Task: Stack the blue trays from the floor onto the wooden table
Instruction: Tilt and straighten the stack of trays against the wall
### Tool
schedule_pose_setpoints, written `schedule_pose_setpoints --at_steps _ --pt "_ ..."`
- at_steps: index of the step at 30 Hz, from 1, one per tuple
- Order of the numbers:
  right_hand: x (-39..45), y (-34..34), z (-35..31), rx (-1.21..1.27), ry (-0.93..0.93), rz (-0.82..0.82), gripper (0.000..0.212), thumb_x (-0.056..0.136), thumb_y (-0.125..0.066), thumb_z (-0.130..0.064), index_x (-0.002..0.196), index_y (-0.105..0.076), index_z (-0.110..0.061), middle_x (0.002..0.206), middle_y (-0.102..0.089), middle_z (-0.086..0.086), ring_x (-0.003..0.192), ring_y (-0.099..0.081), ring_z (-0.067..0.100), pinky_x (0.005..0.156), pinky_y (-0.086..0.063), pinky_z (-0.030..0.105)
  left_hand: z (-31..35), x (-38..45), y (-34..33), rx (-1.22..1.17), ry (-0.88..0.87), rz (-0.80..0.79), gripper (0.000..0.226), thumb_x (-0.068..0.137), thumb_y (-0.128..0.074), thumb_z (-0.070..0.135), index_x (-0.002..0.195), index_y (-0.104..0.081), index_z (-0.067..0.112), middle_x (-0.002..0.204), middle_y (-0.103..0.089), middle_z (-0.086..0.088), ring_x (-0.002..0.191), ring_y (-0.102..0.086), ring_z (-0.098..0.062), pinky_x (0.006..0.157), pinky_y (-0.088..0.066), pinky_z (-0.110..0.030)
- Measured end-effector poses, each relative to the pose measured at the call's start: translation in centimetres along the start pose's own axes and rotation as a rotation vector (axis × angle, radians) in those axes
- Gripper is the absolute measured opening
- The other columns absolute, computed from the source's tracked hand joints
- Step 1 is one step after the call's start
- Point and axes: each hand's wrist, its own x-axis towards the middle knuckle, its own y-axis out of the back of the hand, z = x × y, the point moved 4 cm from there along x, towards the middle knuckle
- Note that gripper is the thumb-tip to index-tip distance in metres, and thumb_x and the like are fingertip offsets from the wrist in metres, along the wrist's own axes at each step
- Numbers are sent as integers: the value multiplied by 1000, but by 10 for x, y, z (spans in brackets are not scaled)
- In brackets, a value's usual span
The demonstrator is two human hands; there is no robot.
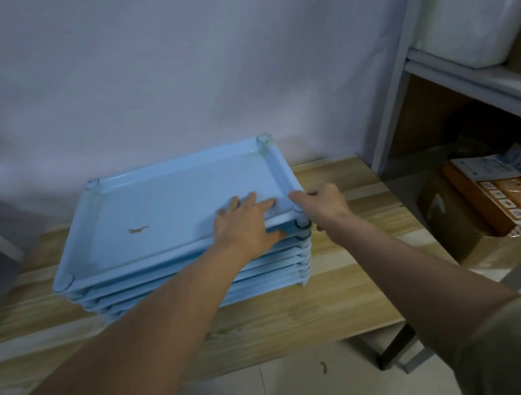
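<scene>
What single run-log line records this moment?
left hand: flat on top tray | right hand: gripping its near-right corner | stack: on wooden table

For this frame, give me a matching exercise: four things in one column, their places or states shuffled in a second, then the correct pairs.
Things:
1. left hand
2. right hand
3. stack of blue trays
4. white foam box

Places or states:
A. on the metal shelf at the right
B. on the wooden table
C. flat on the top tray
D. gripping the top tray's near right corner

Pairs: 1-C, 2-D, 3-B, 4-A
</scene>
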Motion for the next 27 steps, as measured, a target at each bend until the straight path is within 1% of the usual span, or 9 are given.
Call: schedule_pose_setpoints --at_steps 3,7,10,13,17,19,23,25,27 --pt "4 4 4 61 -18 -5 37 88 -61 -38 61 -57 -12 59 -51 -1 57 -44 18 57 -36 30 -3 -1 -4 -37 -8 -20 84 78 -51 74 150 -24 40 161 -15 6 147 -12 -24 118 -17 -45" --pt "22 2 2 134 -50 -11 41 88 -58 -38 82 -67 1 75 -55 7 69 -48 21 64 -38 33 -10 -1 10 -159 -26 0 90 71 -42 86 145 -38 34 158 -26 5 145 -22 -17 119 -15 -41" --pt "33 -5 -7 134 -56 -63 27 90 -58 -35 79 -62 -11 79 -59 6 73 -54 22 67 -42 32 -22 11 30 -178 -5 80 78 82 -44 75 144 -41 28 156 -31 2 143 -27 -18 119 -17 -38" --pt "52 -7 -18 131 -58 -76 28 88 -61 -31 72 -60 -8 78 -62 6 67 -56 20 61 -42 29 -33 36 46 -202 14 97 70 88 -52 60 145 -39 22 155 -32 0 141 -30 -20 117 -21 -35" --pt "85 -15 -38 131 -43 -116 24 88 -61 -28 84 -66 -5 81 -67 8 70 -62 24 66 -46 31 -41 81 58 -259 18 96 69 90 -53 55 145 -37 17 152 -34 -1 139 -32 -21 115 -23 -34" --pt "102 -23 -48 173 -72 -140 23 90 -59 -25 91 -66 -3 79 -68 9 65 -63 23 61 -47 29 -45 109 61 -233 14 93 71 90 -54 55 146 -36 15 152 -34 -3 140 -31 -23 115 -22 -34" --pt "137 -38 -55 194 -162 -151 14 89 -50 -11 84 -59 -4 72 -54 14 58 -45 24 52 -33 28 -52 168 62 -281 26 34 74 89 -50 59 145 -38 13 151 -37 -5 138 -35 -25 114 -27 -37" --pt "153 -43 -53 153 -145 -137 16 85 -47 0 81 -63 -1 74 -52 14 63 -40 25 50 -30 27 -54 192 59 -330 55 -22 68 89 -47 63 134 -51 11 141 -50 -7 129 -46 -28 106 -37 -39" --pt "162 -44 -50 157 -124 -137 21 85 -52 1 93 -71 1 82 -67 12 63 -56 23 48 -40 20 -54 212 54 -369 69 -55 62 88 -46 65 102 -64 7 117 -64 -14 113 -58 -33 95 -44 -41"
